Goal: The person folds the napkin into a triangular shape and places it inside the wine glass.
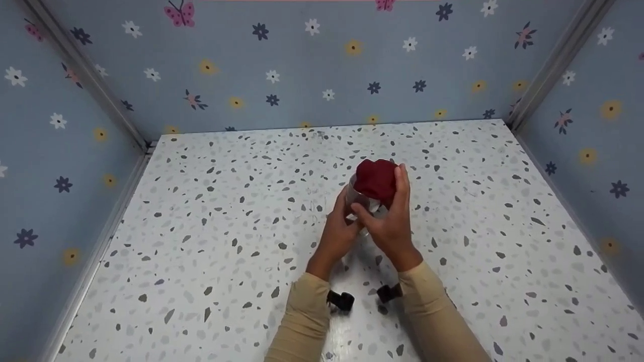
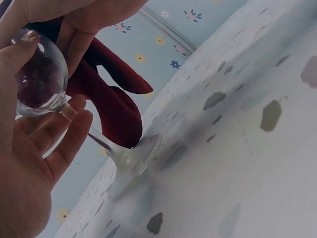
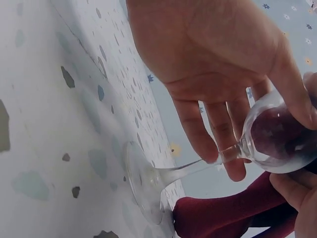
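Observation:
A clear stemmed wine glass [image 2: 131, 171] stands tilted low over the speckled surface; whether its foot touches is unclear. My left hand [image 1: 338, 234] holds the glass, with the thumb on the bowl and fingers about the stem in the right wrist view. Dark red cloth [image 1: 376, 178] bunches over the rim, shows through the bowl, and hangs beside the stem in both wrist views. My right hand [image 1: 392, 229] grips the cloth around the rim, its thumb against the near side of the glass. Parts of the right fingers are hidden.
The white speckled tabletop [image 1: 226, 211] spreads around both hands. Blue flowered panels [image 1: 302, 60] border it at the back and on both sides. A black wrist camera [image 1: 344, 300] sits at the left cuff, another [image 1: 387, 293] at the right.

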Motion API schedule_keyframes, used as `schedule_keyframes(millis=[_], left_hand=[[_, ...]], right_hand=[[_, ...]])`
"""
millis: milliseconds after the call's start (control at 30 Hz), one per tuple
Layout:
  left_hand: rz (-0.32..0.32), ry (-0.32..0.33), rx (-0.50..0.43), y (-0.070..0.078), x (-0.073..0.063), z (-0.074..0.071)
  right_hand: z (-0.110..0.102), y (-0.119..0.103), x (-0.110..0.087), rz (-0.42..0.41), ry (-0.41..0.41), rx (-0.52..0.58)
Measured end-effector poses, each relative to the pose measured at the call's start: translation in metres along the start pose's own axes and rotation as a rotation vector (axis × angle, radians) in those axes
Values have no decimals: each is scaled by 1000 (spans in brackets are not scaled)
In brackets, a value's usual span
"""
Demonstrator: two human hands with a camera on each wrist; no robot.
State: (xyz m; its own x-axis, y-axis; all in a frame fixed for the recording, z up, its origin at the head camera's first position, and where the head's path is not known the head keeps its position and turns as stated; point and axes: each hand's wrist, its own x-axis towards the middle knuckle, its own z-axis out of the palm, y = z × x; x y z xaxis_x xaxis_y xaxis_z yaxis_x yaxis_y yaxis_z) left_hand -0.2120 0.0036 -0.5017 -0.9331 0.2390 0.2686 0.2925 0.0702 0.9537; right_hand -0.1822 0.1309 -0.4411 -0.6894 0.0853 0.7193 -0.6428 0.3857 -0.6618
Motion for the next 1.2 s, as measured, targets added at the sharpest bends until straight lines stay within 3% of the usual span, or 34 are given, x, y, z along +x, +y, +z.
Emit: schedule_keyframes(millis=[233, 500, 667, 900, 1133, 1200], left_hand=[[-12, 9, 158, -6, -5, -11], [6, -29, 130, -5, 1, -22], [7, -7, 139, -5, 1, -34], [25, -1, 113, 1, 0, -39], [-12, 30, -67, 2, 2, -32], [-15, 57, -81, 8, 1, -32]], right_hand=[[8, 1, -1, -3, -25, 46], [8, 4, 3, -38, -6, 47], [6, 4, 4, -53, -7, 42], [3, 2, 2, -27, -3, 31], [2, 3, -2, 2, 9, 28], [2, 2, -2, 8, 7, 31]])
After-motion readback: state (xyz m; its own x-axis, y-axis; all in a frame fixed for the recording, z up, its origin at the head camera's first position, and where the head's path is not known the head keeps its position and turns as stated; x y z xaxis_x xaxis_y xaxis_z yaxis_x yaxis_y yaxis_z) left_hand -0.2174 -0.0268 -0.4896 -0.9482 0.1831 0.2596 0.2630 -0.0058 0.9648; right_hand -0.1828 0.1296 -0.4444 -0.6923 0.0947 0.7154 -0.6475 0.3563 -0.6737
